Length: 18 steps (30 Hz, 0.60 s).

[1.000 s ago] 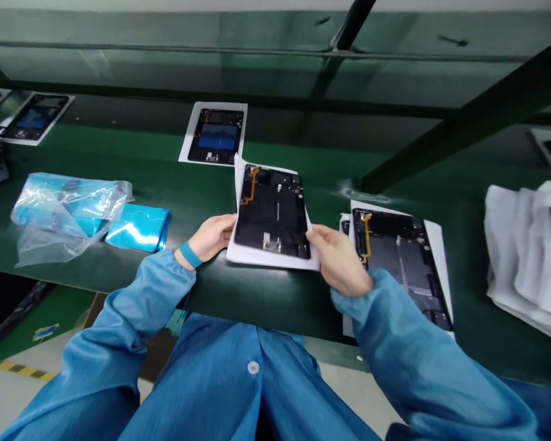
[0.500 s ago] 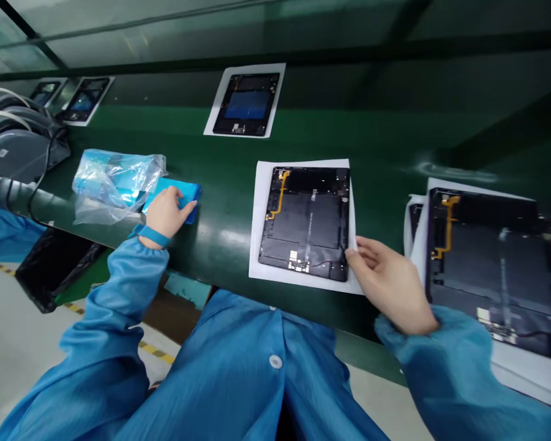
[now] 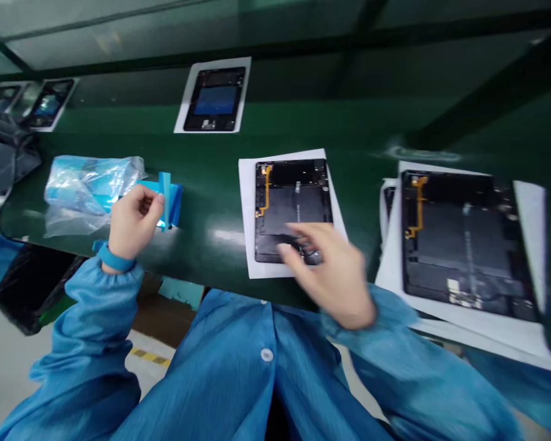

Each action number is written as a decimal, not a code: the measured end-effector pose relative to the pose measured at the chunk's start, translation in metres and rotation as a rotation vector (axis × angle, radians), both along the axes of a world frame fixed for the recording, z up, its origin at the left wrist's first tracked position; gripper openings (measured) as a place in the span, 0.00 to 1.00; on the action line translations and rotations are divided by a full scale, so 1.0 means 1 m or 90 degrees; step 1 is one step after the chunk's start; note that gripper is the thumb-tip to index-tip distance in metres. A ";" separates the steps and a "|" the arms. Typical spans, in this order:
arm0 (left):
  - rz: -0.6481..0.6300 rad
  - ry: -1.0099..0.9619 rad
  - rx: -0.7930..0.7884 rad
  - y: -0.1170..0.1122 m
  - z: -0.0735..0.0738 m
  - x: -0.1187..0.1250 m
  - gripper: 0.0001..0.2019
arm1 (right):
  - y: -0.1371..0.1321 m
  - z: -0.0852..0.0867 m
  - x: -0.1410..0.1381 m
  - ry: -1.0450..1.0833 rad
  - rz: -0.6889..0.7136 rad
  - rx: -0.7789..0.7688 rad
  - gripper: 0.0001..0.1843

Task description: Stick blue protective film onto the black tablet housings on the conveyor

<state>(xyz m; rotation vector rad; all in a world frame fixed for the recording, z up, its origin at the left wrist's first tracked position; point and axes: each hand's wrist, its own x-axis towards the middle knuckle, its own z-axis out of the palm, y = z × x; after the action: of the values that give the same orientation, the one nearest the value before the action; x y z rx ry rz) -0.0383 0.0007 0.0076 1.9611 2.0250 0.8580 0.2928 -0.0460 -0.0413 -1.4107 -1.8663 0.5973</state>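
Note:
A black tablet back frame with an orange flex strip lies on a white sheet on the green belt in front of me. My left hand pinches a thin blue film strip lifted just above the stack of blue films. My right hand hovers over the frame's near edge, blurred by motion, with the fingers stretched out and nothing visible in them.
A crumpled clear bag with blue films lies left of the stack. Another frame on paper sits to the right. Further tablets on sheets rest at the far side and far left. Grey gear at left.
My left hand has picked a blue film strip off the stack. My right hand left the sheet's corner and moved left over the frame's near edge.

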 end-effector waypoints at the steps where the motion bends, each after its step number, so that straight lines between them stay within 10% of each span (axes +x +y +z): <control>1: -0.051 -0.019 0.012 -0.008 0.004 0.017 0.09 | 0.000 0.003 -0.019 0.093 0.060 -0.052 0.20; 5: -0.226 -0.089 -0.071 -0.028 0.012 0.065 0.09 | 0.004 0.005 -0.076 0.316 0.133 -0.168 0.34; 9: -0.341 -0.119 -0.096 -0.029 0.005 0.073 0.08 | 0.006 0.000 -0.084 0.446 0.103 -0.245 0.25; 14: -0.373 -0.025 0.027 -0.020 -0.006 0.068 0.06 | 0.010 -0.006 -0.066 0.480 0.050 -0.229 0.14; 18: -0.234 0.050 0.149 0.002 -0.001 0.036 0.06 | 0.015 -0.001 -0.035 0.473 -0.179 -0.113 0.12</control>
<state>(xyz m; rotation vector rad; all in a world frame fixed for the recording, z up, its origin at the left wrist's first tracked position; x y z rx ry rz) -0.0028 0.0025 0.0065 2.4256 1.5778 0.9741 0.2580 -0.0315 -0.0428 -1.2835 -1.0327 0.9937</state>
